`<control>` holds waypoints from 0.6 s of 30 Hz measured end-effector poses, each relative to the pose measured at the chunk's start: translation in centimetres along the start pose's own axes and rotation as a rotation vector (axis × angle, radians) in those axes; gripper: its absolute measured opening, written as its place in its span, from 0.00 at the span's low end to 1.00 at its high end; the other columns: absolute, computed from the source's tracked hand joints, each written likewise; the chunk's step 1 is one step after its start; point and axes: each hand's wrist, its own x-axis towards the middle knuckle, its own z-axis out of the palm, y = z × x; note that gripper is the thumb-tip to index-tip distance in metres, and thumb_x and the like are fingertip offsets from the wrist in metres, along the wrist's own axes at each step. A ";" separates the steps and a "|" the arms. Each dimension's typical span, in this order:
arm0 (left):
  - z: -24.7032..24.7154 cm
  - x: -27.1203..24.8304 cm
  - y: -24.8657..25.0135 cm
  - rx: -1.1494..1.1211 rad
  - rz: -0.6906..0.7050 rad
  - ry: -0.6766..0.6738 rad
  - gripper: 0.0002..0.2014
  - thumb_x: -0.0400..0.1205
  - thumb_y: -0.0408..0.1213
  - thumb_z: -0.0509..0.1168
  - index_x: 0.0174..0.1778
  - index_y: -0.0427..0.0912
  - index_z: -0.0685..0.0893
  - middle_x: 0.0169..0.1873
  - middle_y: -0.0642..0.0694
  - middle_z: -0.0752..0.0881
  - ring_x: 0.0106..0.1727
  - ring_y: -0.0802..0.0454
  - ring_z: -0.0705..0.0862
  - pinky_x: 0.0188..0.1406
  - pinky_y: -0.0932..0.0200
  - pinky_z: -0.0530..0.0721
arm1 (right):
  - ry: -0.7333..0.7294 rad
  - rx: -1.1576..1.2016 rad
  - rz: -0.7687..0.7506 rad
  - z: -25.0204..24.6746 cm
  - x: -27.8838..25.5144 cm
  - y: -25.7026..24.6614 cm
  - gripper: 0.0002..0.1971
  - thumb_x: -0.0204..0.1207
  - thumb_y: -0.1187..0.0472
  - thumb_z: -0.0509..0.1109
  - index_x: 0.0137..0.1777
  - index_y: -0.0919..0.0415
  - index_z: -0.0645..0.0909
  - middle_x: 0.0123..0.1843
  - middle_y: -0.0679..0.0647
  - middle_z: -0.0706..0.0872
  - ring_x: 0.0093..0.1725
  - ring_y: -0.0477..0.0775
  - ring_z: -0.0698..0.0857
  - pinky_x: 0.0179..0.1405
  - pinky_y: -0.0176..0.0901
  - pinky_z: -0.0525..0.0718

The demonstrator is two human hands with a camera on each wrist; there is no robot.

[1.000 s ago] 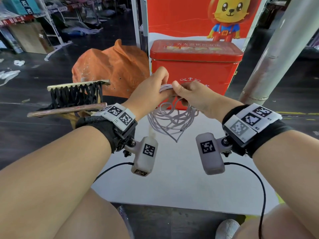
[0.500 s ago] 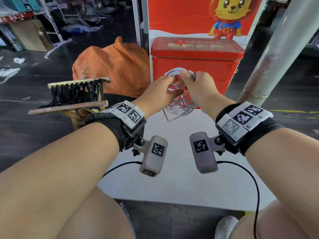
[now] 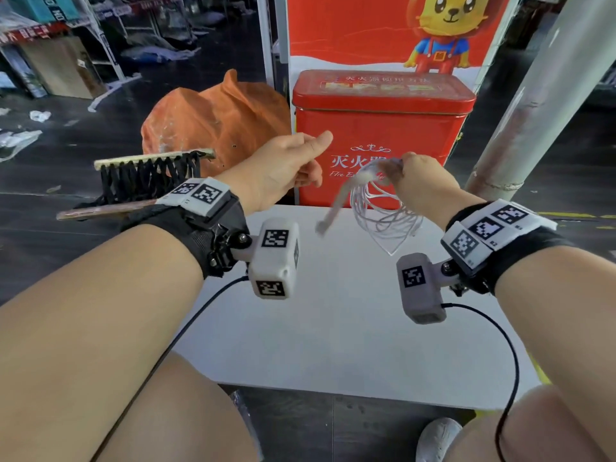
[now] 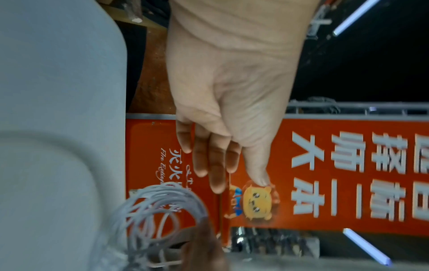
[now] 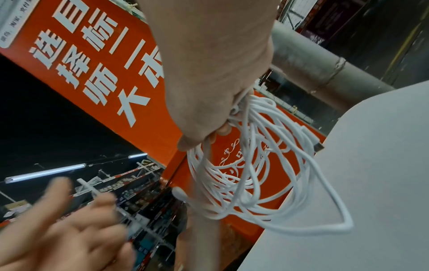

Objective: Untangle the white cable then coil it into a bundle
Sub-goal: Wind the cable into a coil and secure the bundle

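Now your left hand (image 3: 283,165) has let go, fingers (image 4: 209,161) loose and straight, empty. Beyond it, your right hand (image 3: 416,175) alone pinches the white cable (image 3: 383,211), coiled loops hanging above the table (image 3: 333,328); coiling looks nearly finished.

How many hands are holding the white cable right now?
1. Only the right hand grips the coiled white cable, held up above the white table. The left hand is open beside it, touching nothing.
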 end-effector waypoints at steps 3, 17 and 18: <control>0.5 -0.1 -0.7 0.189 -0.013 -0.013 0.11 0.83 0.48 0.63 0.48 0.43 0.81 0.40 0.50 0.88 0.43 0.57 0.84 0.51 0.59 0.80 | -0.026 0.022 -0.037 0.2 -0.1 -0.4 0.22 0.84 0.42 0.53 0.34 0.55 0.69 0.33 0.51 0.76 0.31 0.52 0.77 0.32 0.45 0.72; 2.8 0.4 -1.5 0.439 0.015 0.009 0.13 0.83 0.47 0.65 0.41 0.42 0.87 0.32 0.51 0.82 0.32 0.67 0.78 0.33 0.71 0.74 | -0.120 0.142 -0.159 1.2 -0.5 -4.0 0.20 0.88 0.56 0.46 0.62 0.70 0.73 0.60 0.67 0.79 0.60 0.66 0.78 0.50 0.48 0.71; 2.5 0.5 -1.2 0.443 0.006 0.025 0.13 0.83 0.46 0.64 0.42 0.41 0.87 0.34 0.50 0.82 0.36 0.63 0.78 0.36 0.70 0.75 | -0.129 0.119 -0.164 1.3 -0.6 -3.8 0.20 0.88 0.56 0.45 0.62 0.69 0.73 0.57 0.66 0.79 0.56 0.64 0.79 0.47 0.47 0.71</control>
